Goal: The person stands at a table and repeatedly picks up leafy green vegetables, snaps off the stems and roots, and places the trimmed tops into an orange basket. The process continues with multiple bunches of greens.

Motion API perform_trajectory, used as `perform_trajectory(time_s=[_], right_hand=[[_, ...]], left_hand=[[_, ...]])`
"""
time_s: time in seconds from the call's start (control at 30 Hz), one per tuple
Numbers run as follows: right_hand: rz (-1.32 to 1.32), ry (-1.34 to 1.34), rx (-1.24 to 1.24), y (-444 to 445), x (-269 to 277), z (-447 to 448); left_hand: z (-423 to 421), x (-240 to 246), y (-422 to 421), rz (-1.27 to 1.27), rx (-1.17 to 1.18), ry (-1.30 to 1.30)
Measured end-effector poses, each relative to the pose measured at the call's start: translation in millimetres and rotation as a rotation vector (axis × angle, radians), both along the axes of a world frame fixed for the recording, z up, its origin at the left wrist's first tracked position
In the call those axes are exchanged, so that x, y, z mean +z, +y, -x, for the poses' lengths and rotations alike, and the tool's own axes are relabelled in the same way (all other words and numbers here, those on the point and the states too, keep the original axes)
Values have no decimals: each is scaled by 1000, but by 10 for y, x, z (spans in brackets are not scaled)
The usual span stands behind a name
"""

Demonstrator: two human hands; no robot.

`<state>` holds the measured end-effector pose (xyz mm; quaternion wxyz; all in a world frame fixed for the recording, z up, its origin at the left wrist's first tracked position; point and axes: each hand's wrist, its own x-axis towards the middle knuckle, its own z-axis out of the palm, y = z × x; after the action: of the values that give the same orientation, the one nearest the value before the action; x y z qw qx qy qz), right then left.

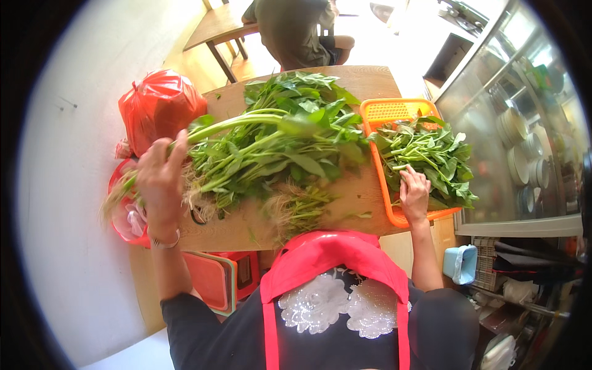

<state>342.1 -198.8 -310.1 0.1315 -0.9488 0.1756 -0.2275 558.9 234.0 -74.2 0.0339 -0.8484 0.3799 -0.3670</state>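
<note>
My left hand (159, 185), slightly blurred, grips a few long leafy green stems (236, 124) at the left of the table. Their pale roots hang out beyond my wrist side, and their tops reach over a heap of leafy greens (286, 157) with roots on. At the right, my right hand (415, 192) is over the near part of an orange plastic basket (378, 164). A short piece of green stem (398, 168) is pinched in its fingertips. Picked leaves and stems (434, 148) fill much of the basket. Rooty stem ends (303, 210) lie at the table's near side.
A tied red plastic bag (159, 106) stands at the wooden table's (370, 78) left, above a red basin (127, 231) holding plastic. A glass-fronted cabinet (490, 152) with dishes borders the right. Beyond the table a person (291, 34) sits. A blue bin (458, 263) is low at right.
</note>
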Motion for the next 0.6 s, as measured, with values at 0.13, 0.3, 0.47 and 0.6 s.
perform_trajectory(time_s=[0.13,0.3,0.47,0.6], right_hand=[[42,-165,24,85,618,-347],[-19,-416,195,309,1474,-705],[-110,-434,472,556,1838,-1105],[-629,-120,859,666,1392,-1555]], left_hand=[[225,223,147,106,66,-223],[349,126,255,270,84,-229],[363,-106,285,424,34,-146],[378,-175,200,479,15,-133]])
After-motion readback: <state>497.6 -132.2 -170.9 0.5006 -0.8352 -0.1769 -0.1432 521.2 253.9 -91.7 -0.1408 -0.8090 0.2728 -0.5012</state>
